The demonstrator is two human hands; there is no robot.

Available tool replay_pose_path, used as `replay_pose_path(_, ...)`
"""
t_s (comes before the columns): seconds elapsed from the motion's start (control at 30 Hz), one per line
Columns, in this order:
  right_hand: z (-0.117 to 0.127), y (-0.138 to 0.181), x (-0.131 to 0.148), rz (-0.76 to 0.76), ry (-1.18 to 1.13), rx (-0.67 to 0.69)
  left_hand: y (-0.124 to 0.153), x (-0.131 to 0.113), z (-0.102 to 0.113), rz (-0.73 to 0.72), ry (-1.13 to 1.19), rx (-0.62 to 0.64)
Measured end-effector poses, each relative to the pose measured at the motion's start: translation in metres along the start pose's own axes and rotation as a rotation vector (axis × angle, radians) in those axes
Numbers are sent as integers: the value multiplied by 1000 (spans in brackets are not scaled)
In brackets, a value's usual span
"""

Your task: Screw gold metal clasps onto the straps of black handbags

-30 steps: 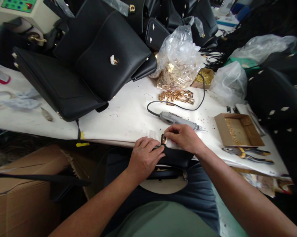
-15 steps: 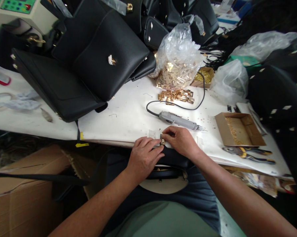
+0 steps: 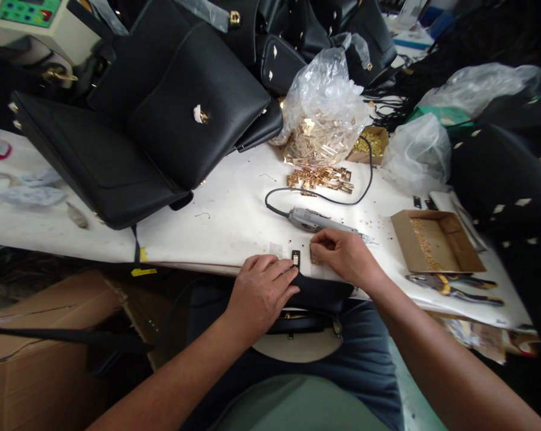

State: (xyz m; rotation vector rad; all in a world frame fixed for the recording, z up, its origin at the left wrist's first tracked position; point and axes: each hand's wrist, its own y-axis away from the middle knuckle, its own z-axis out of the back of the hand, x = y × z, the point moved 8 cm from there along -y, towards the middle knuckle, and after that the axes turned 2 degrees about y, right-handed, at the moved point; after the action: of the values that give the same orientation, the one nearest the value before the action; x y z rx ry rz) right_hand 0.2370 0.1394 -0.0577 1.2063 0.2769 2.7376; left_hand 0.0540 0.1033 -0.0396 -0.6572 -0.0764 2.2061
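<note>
A black bag (image 3: 326,291) lies across my lap against the table's front edge, its pale, curved flap (image 3: 292,348) showing below. My left hand (image 3: 259,290) grips the bag's upper edge, fingers close together on top and thumb on the near side. Just beyond those fingertips, a small black tab (image 3: 296,258) with a pale, gold-rimmed slot sticks up onto the table. My right hand (image 3: 337,254), to the right of the tab, pinches a small gold metal fitting (image 3: 313,254) over the white table. Its fingers partly hide the fitting.
A grey corded power screwdriver (image 3: 319,220) lies just beyond my right hand. Behind it are loose gold fittings (image 3: 319,179) and a plastic bag (image 3: 326,108) of them. A cardboard box (image 3: 405,242) and pliers (image 3: 454,287) lie right; large black bags (image 3: 198,114) stand left.
My right hand has moved right, away from the tab, with the gold fitting in its fingers. The tab's slot now shows uncovered. My left hand stays on the bag.
</note>
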Motion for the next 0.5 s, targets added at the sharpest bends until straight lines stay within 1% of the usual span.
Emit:
replay_pose_path(0.1, 2, 6, 11, 108, 221, -109, -3, 0, 0, 4, -15, 31)
replay_pose_path(0.17, -2, 10, 16, 152, 247, -140, -3, -1, 0, 8, -23, 47)
replay_pose_path(0.33, -22, 10, 17, 170, 219, -53, -4, -2, -2, 22, -30, 79)
replay_pose_path(0.5, -22, 5, 15, 117, 226, -69, -5, 1, -5, 35, -23, 108)
